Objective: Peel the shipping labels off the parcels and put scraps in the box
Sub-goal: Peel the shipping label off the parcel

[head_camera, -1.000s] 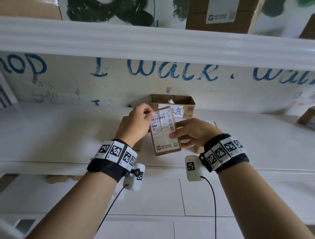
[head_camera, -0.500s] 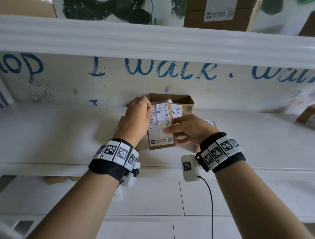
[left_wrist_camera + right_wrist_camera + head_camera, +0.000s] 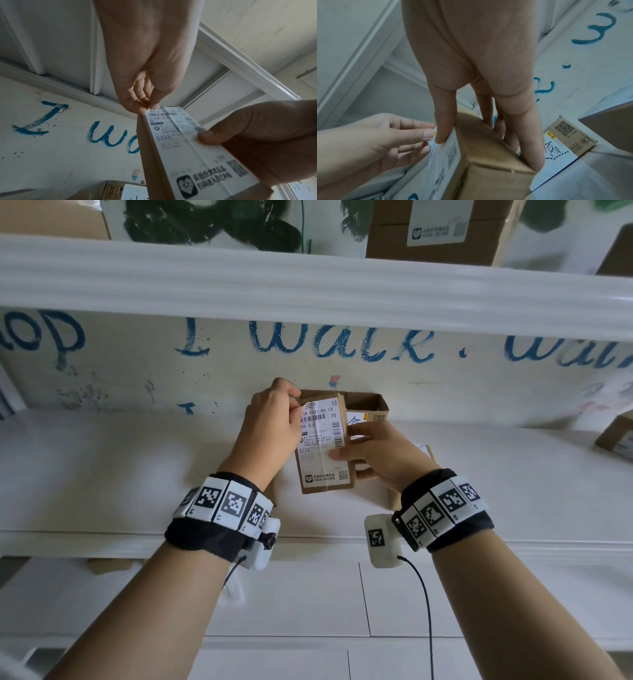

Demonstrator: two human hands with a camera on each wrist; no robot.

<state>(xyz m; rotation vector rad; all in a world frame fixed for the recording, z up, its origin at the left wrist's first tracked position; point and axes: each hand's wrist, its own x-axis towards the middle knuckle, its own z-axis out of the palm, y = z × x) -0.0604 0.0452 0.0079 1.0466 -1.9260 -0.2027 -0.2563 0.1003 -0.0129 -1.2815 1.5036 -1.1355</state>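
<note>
I hold a small brown parcel (image 3: 325,487) upright above the white shelf, its white shipping label (image 3: 320,436) facing me. My left hand (image 3: 296,402) pinches the label's top left corner, seen close in the left wrist view as the fingertips (image 3: 150,106) nip the label (image 3: 173,129). My right hand (image 3: 349,448) grips the parcel's right side, thumb pressed on the label and fingers behind. In the right wrist view the thumb (image 3: 444,134) lies on the label's edge and the fingers wrap the parcel (image 3: 488,155). An open cardboard box (image 3: 375,402) stands right behind the parcel.
Another parcel (image 3: 423,449) lies on the shelf (image 3: 137,474) under my right wrist. A further parcel (image 3: 616,440) sits at the far right. A painted back wall (image 3: 342,350) closes the shelf, and a shelf board (image 3: 308,289) above carries larger boxes (image 3: 435,231).
Both hands have carried the parcel up and away toward the open box. My left fingers have shifted onto the label's top left corner.
</note>
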